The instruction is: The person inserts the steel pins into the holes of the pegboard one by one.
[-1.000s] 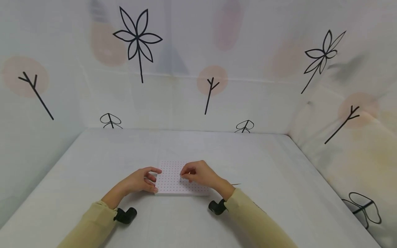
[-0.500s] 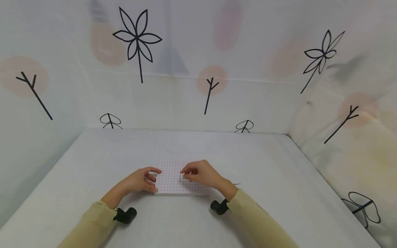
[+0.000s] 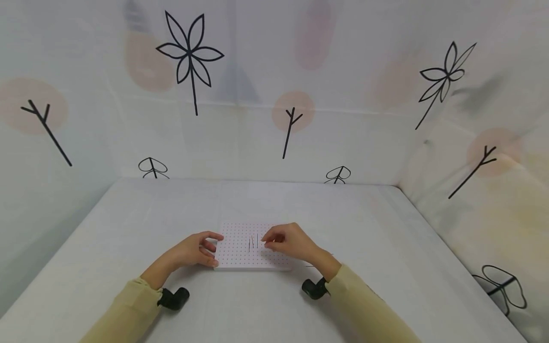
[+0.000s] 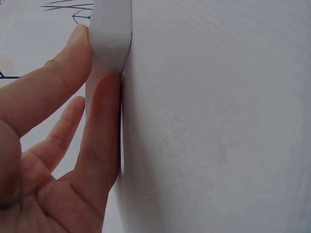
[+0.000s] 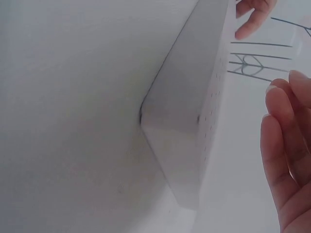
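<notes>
My left hand (image 3: 195,248) holds the left side of a white board (image 3: 231,259) patterned with rows of small pinkish dots. In the left wrist view, one finger (image 4: 99,131) lies along the board's side wall (image 4: 112,43) while a fingertip meets its upper edge. Several thin dark sticks (image 3: 253,242) stand upright near the middle of the board; they also show as dark lines (image 5: 260,54) in the right wrist view. Just right of them, my right hand (image 3: 291,240) hovers over the board, fingers loosely bent, nothing visible between them.
Thin sticks (image 3: 310,266) lie on the white table (image 3: 240,309) to the right of the board, partly hidden by my right wrist. A dark wrist camera (image 3: 315,288) hangs by each sleeve. A patterned cloth wall (image 3: 240,138) rises behind the table.
My right hand has let go of a stick and moved right, away from the upright sticks, more of which now show. My left hand and the board stay put.
</notes>
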Available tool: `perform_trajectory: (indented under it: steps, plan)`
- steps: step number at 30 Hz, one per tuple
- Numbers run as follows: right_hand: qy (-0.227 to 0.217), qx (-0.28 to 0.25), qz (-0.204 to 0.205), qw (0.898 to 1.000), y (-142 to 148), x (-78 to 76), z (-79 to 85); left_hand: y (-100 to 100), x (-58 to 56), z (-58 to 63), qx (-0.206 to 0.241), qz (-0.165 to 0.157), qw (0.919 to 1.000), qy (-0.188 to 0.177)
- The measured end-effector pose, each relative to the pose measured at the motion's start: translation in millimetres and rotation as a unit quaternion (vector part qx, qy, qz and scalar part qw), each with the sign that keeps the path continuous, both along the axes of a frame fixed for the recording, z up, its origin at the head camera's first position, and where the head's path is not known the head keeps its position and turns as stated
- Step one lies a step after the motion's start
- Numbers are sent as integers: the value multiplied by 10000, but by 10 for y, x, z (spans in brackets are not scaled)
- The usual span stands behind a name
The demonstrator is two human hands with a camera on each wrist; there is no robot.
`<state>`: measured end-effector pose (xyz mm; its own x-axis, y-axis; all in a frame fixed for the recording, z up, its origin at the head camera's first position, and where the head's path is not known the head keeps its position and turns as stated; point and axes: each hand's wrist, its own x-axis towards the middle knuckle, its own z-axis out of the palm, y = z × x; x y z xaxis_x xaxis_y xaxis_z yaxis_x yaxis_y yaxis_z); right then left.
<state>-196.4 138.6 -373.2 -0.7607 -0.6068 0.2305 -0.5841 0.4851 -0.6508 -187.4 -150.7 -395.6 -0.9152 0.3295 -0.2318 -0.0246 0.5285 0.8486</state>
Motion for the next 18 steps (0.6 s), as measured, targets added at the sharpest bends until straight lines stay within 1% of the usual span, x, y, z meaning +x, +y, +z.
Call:
perform_trajectory:
  steps: [12, 18]
  plan:
    - [-79, 30, -105, 9999, 199, 24, -22, 6, 17, 16, 27, 0, 10000, 2]
    - [-57, 27, -156, 9999, 291, 40, -44, 8, 17, 16, -57, 29, 10000, 3]
